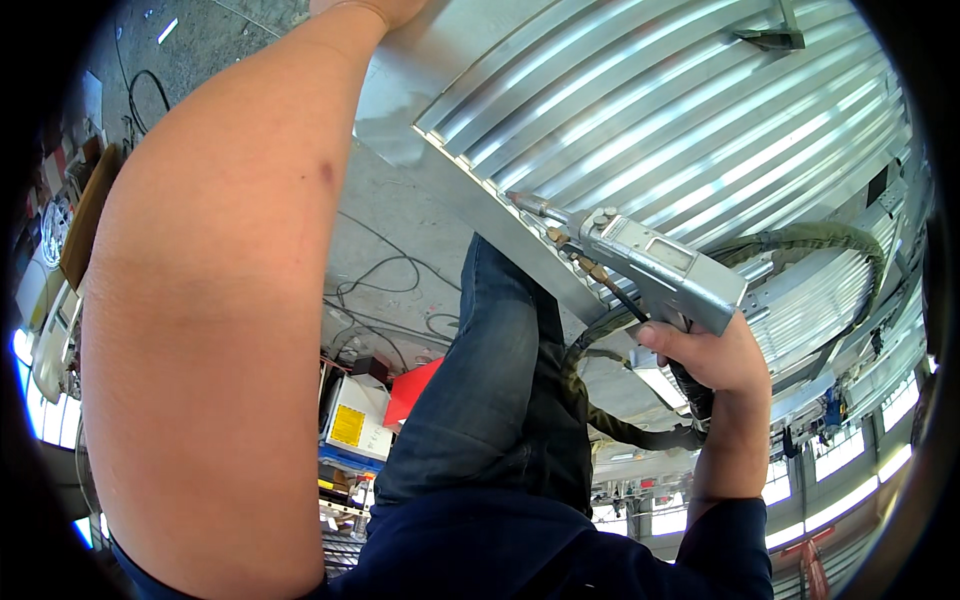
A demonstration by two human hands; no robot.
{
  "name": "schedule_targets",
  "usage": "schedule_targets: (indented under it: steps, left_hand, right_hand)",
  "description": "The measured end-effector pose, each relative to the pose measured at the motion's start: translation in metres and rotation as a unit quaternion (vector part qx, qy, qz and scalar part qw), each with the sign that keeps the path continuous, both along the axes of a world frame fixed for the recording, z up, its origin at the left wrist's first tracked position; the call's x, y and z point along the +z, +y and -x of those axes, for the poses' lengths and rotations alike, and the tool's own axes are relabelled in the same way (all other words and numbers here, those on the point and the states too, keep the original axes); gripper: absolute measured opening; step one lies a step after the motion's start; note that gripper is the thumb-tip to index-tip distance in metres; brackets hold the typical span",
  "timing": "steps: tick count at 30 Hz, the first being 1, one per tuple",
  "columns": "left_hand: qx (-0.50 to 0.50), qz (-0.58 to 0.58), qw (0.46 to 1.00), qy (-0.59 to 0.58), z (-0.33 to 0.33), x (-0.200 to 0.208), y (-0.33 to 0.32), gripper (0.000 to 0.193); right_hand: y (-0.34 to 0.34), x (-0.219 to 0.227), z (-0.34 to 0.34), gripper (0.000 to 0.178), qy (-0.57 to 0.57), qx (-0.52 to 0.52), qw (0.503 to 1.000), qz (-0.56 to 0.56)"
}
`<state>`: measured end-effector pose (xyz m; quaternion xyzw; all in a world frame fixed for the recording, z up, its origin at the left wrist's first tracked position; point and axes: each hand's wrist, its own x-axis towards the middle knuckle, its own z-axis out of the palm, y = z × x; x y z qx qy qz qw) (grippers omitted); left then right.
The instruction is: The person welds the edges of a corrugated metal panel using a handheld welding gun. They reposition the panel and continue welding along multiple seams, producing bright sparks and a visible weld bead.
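My right hand point(705, 358) is wrapped round the grip of a silver, box-bodied welding gun point(650, 262). The gun's nozzle point(528, 203) points up and left, close to the edge of a corrugated aluminium panel point(640, 110); whether it touches cannot be made out. Brass fittings point(590, 266) and a thin black hose run under the gun's body. A cable in a dark green sleeve point(835, 236) loops behind and below my hand. Stretched forward, my left arm ends in my left hand point(385, 6) at the top edge, near a flat metal sheet point(400, 85). Its fingers are cut off from view.
A dark clamp-like tool point(772, 39) lies on the panel at the far right. Black cables point(385, 285) trail across the concrete floor point(400, 205). A white box with a yellow label point(348, 424) and a red object point(408, 390) stand beside my leg. A brown board point(90, 215) leans at far left.
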<state>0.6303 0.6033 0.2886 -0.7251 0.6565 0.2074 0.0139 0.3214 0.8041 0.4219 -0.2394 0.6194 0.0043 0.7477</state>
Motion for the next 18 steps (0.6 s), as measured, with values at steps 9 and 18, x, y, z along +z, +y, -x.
schedule_targets:
  steps: [9, 18]
  left_hand:
    - [0.011, -0.021, 0.999, -0.037, -0.001, -0.009, -0.005, 0.089]
    - [0.013, 0.002, 1.0, -0.028, -0.004, -0.013, -0.004, 0.09]
  right_hand:
    - [0.001, -0.006, -0.004, 0.06, -0.008, 0.01, 1.0, -0.007]
    - [0.003, -0.006, -0.009, 0.058, -0.011, 0.04, 0.999, 0.024]
